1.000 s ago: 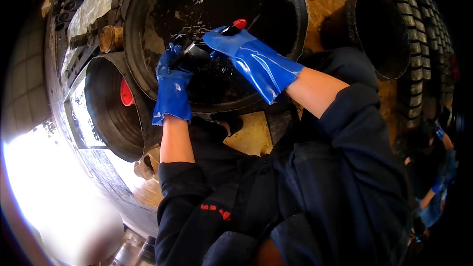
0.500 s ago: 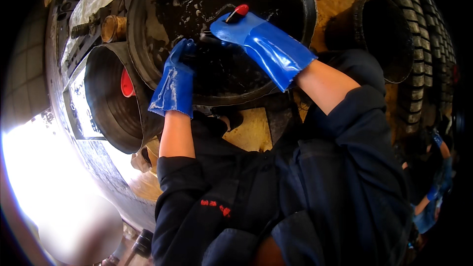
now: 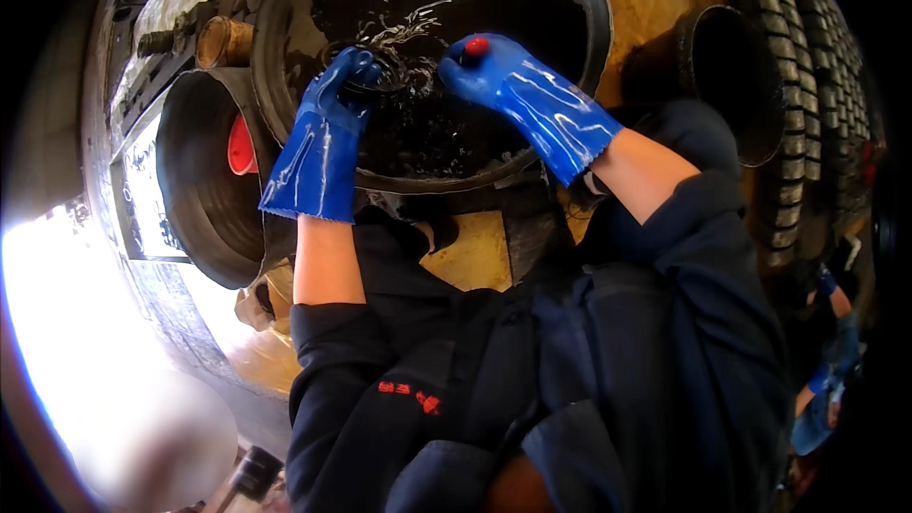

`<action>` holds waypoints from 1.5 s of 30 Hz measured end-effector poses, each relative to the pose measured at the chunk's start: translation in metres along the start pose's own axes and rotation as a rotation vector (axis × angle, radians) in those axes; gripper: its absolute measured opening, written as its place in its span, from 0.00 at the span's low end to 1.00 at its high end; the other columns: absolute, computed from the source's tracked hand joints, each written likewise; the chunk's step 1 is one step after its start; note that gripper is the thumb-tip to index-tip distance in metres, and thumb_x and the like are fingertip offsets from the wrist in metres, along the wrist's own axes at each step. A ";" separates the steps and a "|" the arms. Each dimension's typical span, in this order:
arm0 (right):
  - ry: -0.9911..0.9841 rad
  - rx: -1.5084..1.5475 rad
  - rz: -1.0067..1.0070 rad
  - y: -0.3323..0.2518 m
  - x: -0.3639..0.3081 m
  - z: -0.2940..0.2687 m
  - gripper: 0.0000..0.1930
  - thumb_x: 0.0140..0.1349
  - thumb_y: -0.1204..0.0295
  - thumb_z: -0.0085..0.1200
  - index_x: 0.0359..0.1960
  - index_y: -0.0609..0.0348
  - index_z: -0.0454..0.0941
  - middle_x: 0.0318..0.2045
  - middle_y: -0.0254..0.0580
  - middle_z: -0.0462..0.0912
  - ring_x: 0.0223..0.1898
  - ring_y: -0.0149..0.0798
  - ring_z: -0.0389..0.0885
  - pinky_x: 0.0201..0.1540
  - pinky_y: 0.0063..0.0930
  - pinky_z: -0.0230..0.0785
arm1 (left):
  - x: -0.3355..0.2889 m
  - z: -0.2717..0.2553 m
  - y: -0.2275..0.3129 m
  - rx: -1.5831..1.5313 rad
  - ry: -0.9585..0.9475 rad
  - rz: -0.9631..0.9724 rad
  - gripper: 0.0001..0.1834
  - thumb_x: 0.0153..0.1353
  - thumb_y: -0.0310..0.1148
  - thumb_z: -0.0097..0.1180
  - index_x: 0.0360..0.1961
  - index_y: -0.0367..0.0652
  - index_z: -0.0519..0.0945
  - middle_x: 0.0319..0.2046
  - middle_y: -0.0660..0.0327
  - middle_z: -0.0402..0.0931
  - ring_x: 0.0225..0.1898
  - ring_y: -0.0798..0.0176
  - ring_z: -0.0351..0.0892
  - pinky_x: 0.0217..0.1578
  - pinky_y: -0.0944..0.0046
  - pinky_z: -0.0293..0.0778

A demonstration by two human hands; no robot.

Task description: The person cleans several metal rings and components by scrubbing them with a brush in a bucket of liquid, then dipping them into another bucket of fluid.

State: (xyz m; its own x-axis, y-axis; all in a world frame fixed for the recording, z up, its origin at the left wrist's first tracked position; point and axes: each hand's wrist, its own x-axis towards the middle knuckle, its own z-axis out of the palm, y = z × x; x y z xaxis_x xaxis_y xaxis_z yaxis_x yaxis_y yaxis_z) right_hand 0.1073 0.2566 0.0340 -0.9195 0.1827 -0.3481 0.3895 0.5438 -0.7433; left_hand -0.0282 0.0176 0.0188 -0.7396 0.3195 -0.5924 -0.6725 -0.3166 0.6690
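Both my hands wear long blue rubber gloves and work over a wide dark tub (image 3: 600, 24) of black liquid. My left hand (image 3: 337, 90) curls its fingers round a dark rounded part (image 3: 378, 83) low over the liquid; its full shape is hidden. My right hand (image 3: 489, 71) is closed round a tool's handle, whose red end (image 3: 477, 47) sticks up out of the fist. The tool's working end cannot be seen. Between my hands the liquid (image 3: 404, 38) ripples and splashes.
Left of the tub stands a dark bucket (image 3: 204, 218) with a red object (image 3: 243, 144) inside. A rusty cylinder (image 3: 225, 42) lies beyond it. At right are another black bucket (image 3: 684, 57) and upright tyres (image 3: 793, 85). Another person's blue-gloved arm (image 3: 825, 375) shows at far right.
My right hand has moved slightly right and down, and the tool's red end now points more toward me. My left hand has shifted a little left. The liquid splashes more.
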 end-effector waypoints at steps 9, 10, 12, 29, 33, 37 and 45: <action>0.387 -0.386 -0.248 0.016 -0.071 0.030 0.09 0.62 0.57 0.63 0.38 0.42 0.87 0.36 0.42 0.89 0.42 0.52 0.89 0.46 0.44 0.83 | -0.099 0.034 0.007 0.197 -0.260 0.013 0.14 0.70 0.27 0.64 0.52 0.30 0.82 0.44 0.53 0.86 0.44 0.57 0.88 0.54 0.56 0.83; 0.390 -0.409 -0.269 0.024 -0.073 0.035 0.09 0.62 0.57 0.63 0.38 0.42 0.87 0.36 0.42 0.89 0.42 0.52 0.89 0.46 0.44 0.83 | -0.111 0.037 0.005 0.175 -0.267 0.034 0.14 0.70 0.27 0.64 0.52 0.30 0.82 0.44 0.53 0.86 0.44 0.57 0.88 0.54 0.56 0.83; 0.436 -0.258 -0.368 0.030 -0.078 0.038 0.06 0.61 0.60 0.64 0.36 0.42 0.87 0.35 0.41 0.89 0.39 0.52 0.89 0.43 0.44 0.83 | -0.125 0.035 -0.003 0.368 -0.371 0.042 0.13 0.69 0.29 0.66 0.49 0.32 0.83 0.42 0.55 0.87 0.43 0.60 0.88 0.50 0.60 0.83; 0.184 -0.583 0.131 -0.011 -0.074 0.037 0.14 0.68 0.54 0.55 0.46 0.42 0.88 0.51 0.46 0.88 0.55 0.55 0.87 0.60 0.50 0.79 | -0.141 0.009 -0.021 0.381 -0.509 -0.128 0.15 0.63 0.32 0.70 0.48 0.36 0.85 0.41 0.57 0.88 0.44 0.67 0.86 0.50 0.66 0.80; 0.543 -0.396 -0.320 0.019 -0.074 0.054 0.05 0.60 0.59 0.67 0.33 0.40 0.86 0.32 0.44 0.87 0.37 0.57 0.87 0.39 0.52 0.80 | -0.152 0.012 -0.008 0.275 -0.442 -0.048 0.14 0.66 0.33 0.67 0.47 0.35 0.85 0.40 0.57 0.88 0.45 0.67 0.87 0.50 0.65 0.80; 0.316 -0.460 -0.145 0.023 -0.074 0.050 0.09 0.65 0.57 0.63 0.39 0.44 0.86 0.39 0.48 0.88 0.44 0.58 0.87 0.47 0.51 0.80 | -0.156 0.014 -0.012 0.089 -0.481 0.067 0.15 0.71 0.35 0.66 0.51 0.34 0.83 0.42 0.55 0.88 0.44 0.64 0.87 0.48 0.62 0.82; 0.164 -0.511 -0.049 0.014 -0.075 0.045 0.14 0.68 0.56 0.56 0.40 0.49 0.88 0.43 0.51 0.90 0.48 0.61 0.87 0.52 0.52 0.81 | -0.166 -0.020 -0.023 0.949 -0.607 0.692 0.15 0.68 0.39 0.67 0.46 0.38 0.87 0.36 0.58 0.86 0.39 0.64 0.84 0.46 0.64 0.77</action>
State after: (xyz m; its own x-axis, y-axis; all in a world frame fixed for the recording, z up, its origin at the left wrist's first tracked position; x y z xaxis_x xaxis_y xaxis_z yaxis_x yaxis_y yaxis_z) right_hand 0.1841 0.2136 0.0241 -0.9481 0.2502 -0.1961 0.3078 0.8767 -0.3698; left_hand 0.1092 -0.0464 0.0924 -0.6244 0.7711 0.1244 0.3001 0.0898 0.9497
